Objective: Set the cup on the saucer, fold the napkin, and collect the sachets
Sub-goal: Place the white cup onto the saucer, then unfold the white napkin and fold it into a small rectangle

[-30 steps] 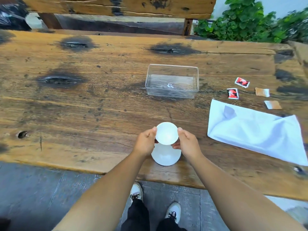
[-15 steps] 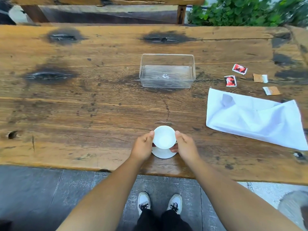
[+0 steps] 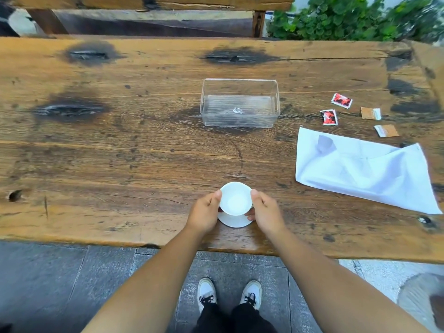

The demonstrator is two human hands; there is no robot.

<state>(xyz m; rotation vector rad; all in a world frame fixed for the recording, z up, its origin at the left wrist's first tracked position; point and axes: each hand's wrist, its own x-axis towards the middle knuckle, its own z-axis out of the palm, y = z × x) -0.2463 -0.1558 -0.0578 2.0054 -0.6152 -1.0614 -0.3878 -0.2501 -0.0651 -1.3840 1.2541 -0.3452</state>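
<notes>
A white cup is over the white saucer near the table's front edge; whether it rests on the saucer I cannot tell. My left hand grips the cup's left side and my right hand its right side. A rumpled white napkin lies unfolded at the right. Behind it lie several sachets: two red ones and two brown ones.
A clear, empty plastic box stands mid-table beyond the cup. The wooden table has dark knots and its front edge runs just below my hands. A bench and green plants are behind the table.
Both hands have lowered the cup from above the saucer down onto or just over it. The camera view has shifted slightly.
</notes>
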